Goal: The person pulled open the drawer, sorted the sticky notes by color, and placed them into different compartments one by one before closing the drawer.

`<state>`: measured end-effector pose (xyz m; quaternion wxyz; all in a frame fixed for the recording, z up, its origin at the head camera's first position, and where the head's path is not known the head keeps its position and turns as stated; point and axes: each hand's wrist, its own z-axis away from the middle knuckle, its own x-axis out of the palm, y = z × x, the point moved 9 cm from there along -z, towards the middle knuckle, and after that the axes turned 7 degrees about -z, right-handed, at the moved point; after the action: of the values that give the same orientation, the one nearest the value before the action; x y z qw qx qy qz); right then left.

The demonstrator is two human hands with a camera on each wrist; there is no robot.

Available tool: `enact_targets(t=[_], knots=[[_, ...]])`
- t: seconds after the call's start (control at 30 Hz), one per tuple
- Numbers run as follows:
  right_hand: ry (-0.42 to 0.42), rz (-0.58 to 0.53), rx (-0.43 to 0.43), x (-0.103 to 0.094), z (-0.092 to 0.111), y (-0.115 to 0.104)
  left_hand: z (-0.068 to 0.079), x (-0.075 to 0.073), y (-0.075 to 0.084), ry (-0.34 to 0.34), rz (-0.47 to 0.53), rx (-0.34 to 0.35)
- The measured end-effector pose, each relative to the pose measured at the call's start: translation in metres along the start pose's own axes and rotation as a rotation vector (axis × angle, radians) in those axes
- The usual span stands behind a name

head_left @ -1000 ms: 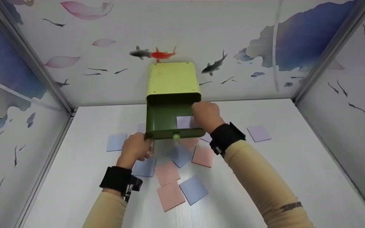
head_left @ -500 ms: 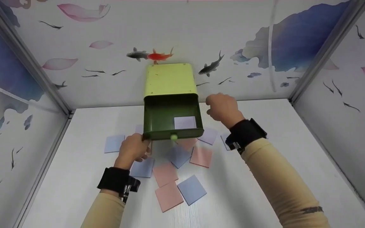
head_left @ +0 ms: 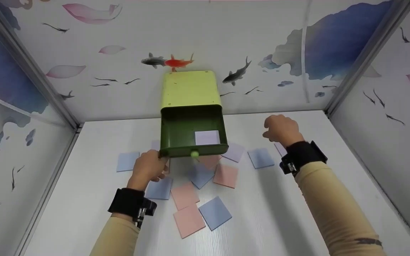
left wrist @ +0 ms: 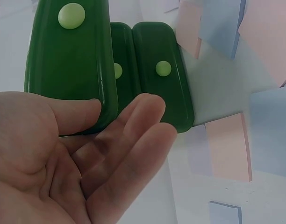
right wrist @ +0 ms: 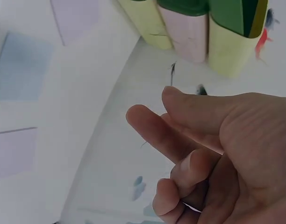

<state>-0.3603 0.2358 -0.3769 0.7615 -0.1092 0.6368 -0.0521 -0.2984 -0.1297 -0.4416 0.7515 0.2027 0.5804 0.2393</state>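
White, faintly grained table point(head_left: 251, 231): light catching its front.
Yellow-and-pink cabinet point(head_left: 192, 89) with green drawers point(left wrist: 173, 98): stands at the rear.
Thin square blue tiles point(head_left: 215, 213): strewn left, centre and right.
Thin square pink tiles point(head_left: 189, 221): clustered mid-table.
Thin square lilac tiles point(head_left: 234, 153): flanking the cabinet.

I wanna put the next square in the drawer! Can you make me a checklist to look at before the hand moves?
1. Top drawer pulled open: ok.
2. Left hand holding the drawer's front corner: ok.
3. Right hand free, holding nothing: ok.
4. Purple square inside below the drawer's rim: cannot tell for sure.
5. All purple squares put in: not ok, another purple square is outside on the table.
6. Nothing hidden behind the drawer: cannot tell, it blocks the view.
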Motion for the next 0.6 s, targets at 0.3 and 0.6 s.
enact_targets(t=[0.3, 0.6], knots=[[-0.09, -0.066, 0.074, 0.039, 0.003, 0.056, 0.0, -0.001, 0.0, -0.008, 0.002, -0.012], [-0.145, -0.102, 0.099, 0.07, 0.005, 0.087, 0.001, -0.001, -0.002, -0.009, 0.024, -0.023]])
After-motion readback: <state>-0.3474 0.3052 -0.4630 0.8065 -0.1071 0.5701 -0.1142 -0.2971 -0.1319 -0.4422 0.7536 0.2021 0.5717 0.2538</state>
